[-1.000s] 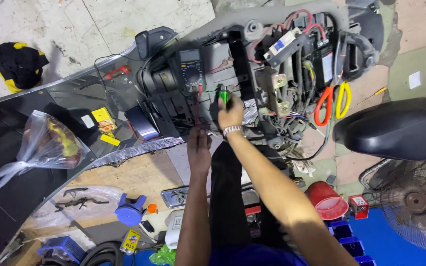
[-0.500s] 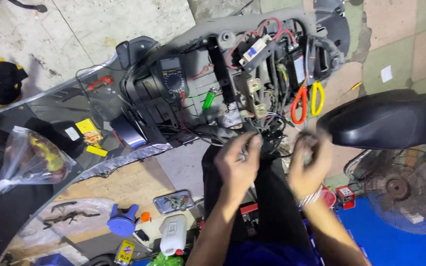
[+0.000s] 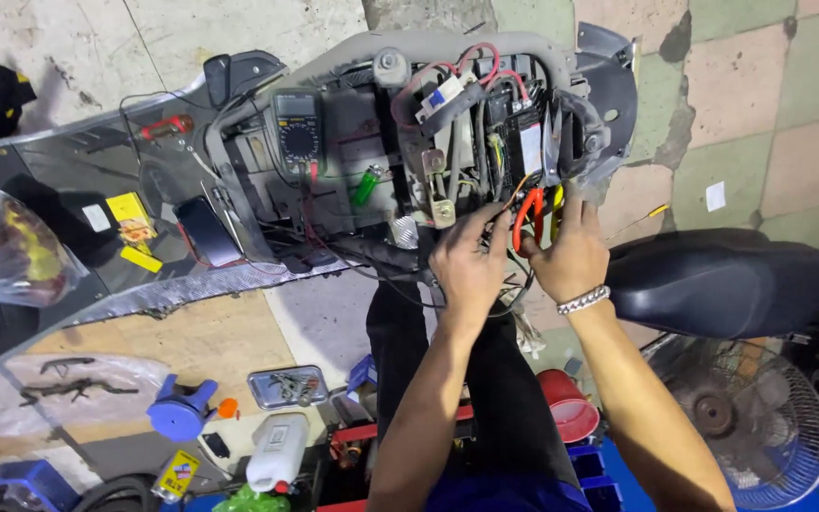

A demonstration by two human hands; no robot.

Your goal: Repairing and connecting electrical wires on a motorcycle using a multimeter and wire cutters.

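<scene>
A: Work's at the wiring harness (image 3: pixel 485 142) in the opened rear frame of the scooter (image 3: pixel 409 57), upper centre of frame. Red-handled pliers (image 3: pixel 526 210) hang there, just right of centre.
B: Hands?
A: Left hand (image 3: pixel 466 261) is curled, fingertips pinched up by the thin wires under the fuse block; can't tell exactly which lead it has. Right hand (image 3: pixel 571 256), bracelet on the wrist, is half closed against the pliers' handles, touching them; a firm grip isn't clear.
B: What's around it?
A: Multimeter (image 3: pixel 298 133) propped on the frame left of the harness, red probe lead trailing down. Green connector (image 3: pixel 365 185) below it. Black seat (image 3: pixel 722 280) at right, fan (image 3: pixel 751 417) lower right. Metal tray of small parts (image 3: pixel 286 386) and a white bottle (image 3: pixel 275 450) on the floor, lower left.
B: How to do it clean?
A: My read: isolate one wire with the left before the pliers close, keep neighbours out of the jaws, and don't tug the connector.
</scene>
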